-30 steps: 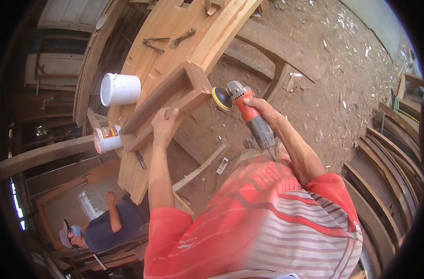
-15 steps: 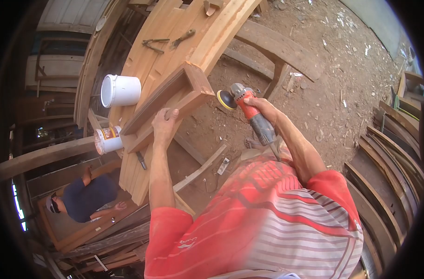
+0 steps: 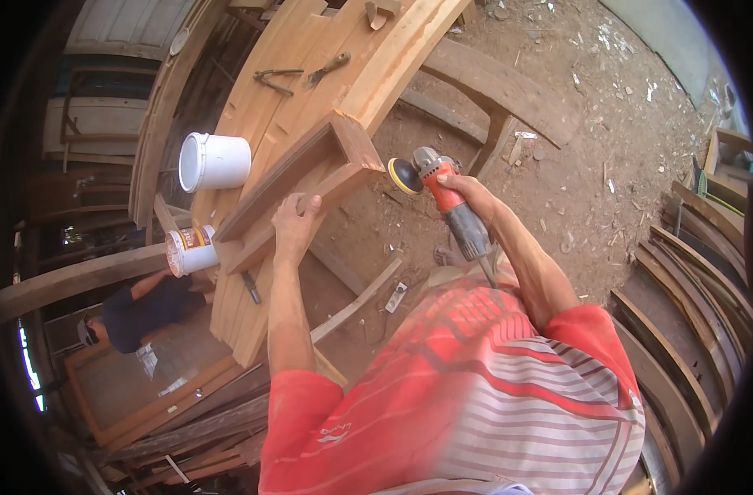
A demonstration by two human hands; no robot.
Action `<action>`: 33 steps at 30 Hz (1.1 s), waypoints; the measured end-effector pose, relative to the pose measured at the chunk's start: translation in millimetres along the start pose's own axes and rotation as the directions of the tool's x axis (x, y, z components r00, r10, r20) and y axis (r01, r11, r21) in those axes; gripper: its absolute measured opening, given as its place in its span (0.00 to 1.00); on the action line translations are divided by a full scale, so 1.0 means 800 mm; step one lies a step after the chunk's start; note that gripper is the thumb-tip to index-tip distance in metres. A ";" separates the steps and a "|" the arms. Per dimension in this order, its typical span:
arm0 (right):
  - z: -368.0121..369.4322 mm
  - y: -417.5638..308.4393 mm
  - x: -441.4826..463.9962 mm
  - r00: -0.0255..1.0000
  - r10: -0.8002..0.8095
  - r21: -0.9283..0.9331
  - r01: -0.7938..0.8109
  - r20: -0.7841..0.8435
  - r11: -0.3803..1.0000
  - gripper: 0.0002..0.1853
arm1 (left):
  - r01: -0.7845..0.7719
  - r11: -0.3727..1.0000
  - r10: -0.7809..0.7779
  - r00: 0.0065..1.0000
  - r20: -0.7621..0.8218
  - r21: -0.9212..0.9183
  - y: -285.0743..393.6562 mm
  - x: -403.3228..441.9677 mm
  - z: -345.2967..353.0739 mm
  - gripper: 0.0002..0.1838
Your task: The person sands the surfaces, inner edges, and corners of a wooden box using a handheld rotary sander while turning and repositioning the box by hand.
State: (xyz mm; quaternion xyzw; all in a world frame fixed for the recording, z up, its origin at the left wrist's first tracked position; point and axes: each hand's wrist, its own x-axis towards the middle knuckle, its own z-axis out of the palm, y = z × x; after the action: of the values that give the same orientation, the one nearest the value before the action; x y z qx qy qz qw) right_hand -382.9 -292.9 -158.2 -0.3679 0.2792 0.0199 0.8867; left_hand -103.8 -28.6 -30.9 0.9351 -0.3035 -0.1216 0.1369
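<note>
My left hand [image 3: 294,224] grips the near side of a long, narrow wooden box frame [image 3: 343,180], its thumb over the top edge. The frame lies tilted on a bench of pale planks [image 3: 323,45]. In my right hand [image 3: 470,193] is a red and grey angle grinder [image 3: 453,198], the fingers wrapped round its body. The grinder's round yellow-edged pad [image 3: 404,176] is beside the frame's right end, with what looks like a small gap between them. Its cable hangs toward my shirt.
Pliers [image 3: 277,80] and a brush-like tool [image 3: 330,68] lie on the planks. A white bucket [image 3: 215,161] and a labelled tub [image 3: 191,249] stand left of the frame. A co-worker [image 3: 149,312] is at the lower left, by a glazed wooden panel [image 3: 149,388]. Curved boards [image 3: 673,338] lean at right.
The co-worker has moved up and away from the glazed panel, uncovering more of it. My hands, the frame and the grinder have stayed nearly in place.
</note>
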 end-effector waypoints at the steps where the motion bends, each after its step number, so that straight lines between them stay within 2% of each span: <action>1: 0.000 -0.001 -0.003 0.999 -0.033 0.005 0.033 -0.014 0.999 0.35 | 0.002 1.000 -0.002 1.000 0.001 -0.007 0.006 -0.003 -0.001 0.38; 3: 0.003 -0.006 -0.008 0.998 -0.059 0.004 0.059 -0.028 0.998 0.34 | -0.074 0.986 0.077 0.997 -0.017 0.147 0.012 -0.011 -0.001 0.37; 7: 0.007 -0.013 -0.009 0.993 -0.102 -0.007 0.102 -0.055 0.995 0.36 | -0.035 0.999 0.035 0.999 -0.023 0.011 0.000 -0.011 0.005 0.34; 10: 0.007 -0.013 -0.012 0.989 -0.137 0.028 0.139 -0.061 0.990 0.35 | -0.088 0.995 0.086 0.996 0.032 0.046 -0.003 -0.030 -0.001 0.31; 15: 0.027 -0.021 -0.003 0.984 -0.164 0.093 0.170 -0.068 0.981 0.32 | -0.138 0.989 0.140 0.990 -0.026 0.056 -0.005 -0.040 0.007 0.28; 18: 0.036 -0.036 0.006 0.990 -0.134 0.113 0.129 0.036 0.985 0.32 | -0.092 0.994 0.093 0.996 0.000 0.051 -0.005 -0.036 0.005 0.28; 23: 0.034 -0.044 0.033 0.989 -0.110 0.118 0.098 0.101 0.988 0.32 | -0.015 0.999 0.014 1.000 0.014 0.048 0.005 -0.038 0.003 0.28; 28: 0.040 -0.075 0.038 0.988 -0.078 0.075 0.069 0.133 0.995 0.33 | -0.005 1.000 0.004 0.999 0.049 0.010 0.009 -0.035 -0.006 0.28; 33: 0.033 -0.068 0.056 0.989 -0.053 0.082 0.042 0.137 0.996 0.33 | 0.011 0.999 -0.012 0.999 0.040 0.030 0.003 -0.034 -0.001 0.29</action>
State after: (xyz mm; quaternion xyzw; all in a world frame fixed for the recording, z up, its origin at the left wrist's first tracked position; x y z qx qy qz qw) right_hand -319.4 -322.3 -131.1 -0.3371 0.2084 0.0132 0.9180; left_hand -126.6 -13.7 -25.8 0.9361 -0.3024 -0.1367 0.1162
